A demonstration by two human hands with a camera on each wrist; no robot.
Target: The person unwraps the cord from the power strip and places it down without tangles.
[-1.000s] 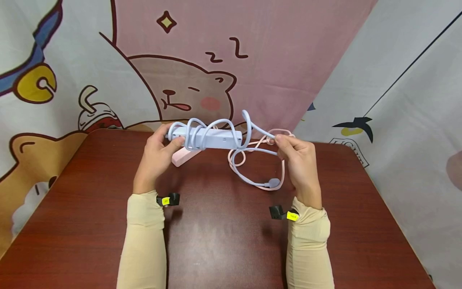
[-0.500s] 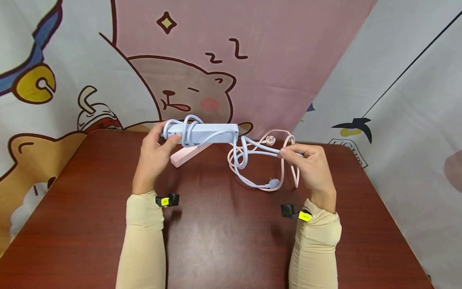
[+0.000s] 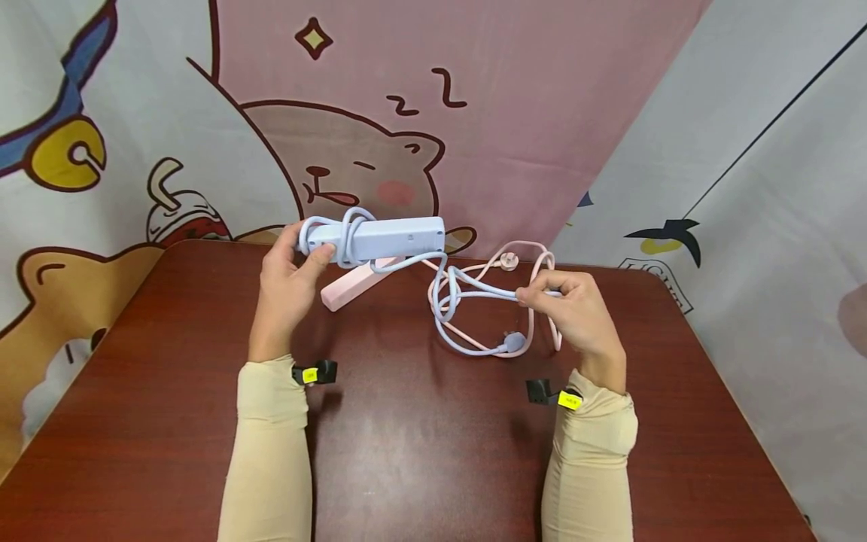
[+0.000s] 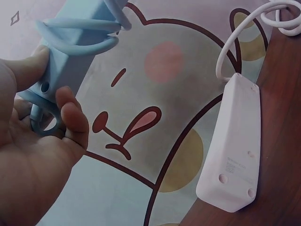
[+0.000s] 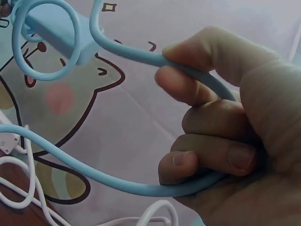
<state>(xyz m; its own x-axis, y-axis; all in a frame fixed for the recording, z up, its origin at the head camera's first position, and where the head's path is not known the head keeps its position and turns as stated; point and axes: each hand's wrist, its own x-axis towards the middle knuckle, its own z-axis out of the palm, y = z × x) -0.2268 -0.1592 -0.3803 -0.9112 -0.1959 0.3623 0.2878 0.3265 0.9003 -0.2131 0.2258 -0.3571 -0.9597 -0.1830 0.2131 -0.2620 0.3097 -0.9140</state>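
Observation:
My left hand (image 3: 281, 301) grips one end of a light blue power strip (image 3: 400, 238), held up above the far part of the table. Loops of its blue cord (image 4: 80, 44) still wrap the held end. My right hand (image 3: 572, 316) pinches the cord (image 5: 136, 52) between thumb and index finger, while the other fingers curl round a second length of it. Between the hands the cord hangs in loose loops, and its blue plug (image 3: 515, 342) lies low near the right hand. Behind the blue strip a pink power strip (image 4: 233, 146) rests on the table.
The pink strip's cord (image 3: 528, 244) lies in loops at the back right, tangled in view with the blue cord, its plug (image 3: 509, 261) near the table's rear edge. A brown table (image 3: 420, 452) spans the front. A cartoon-printed curtain (image 3: 515, 113) hangs behind it.
Turns of blue cord have come off the strip's right part, leaving that part bare. The right hand moved right, then slightly back left. The strip's right end has tilted up a little.

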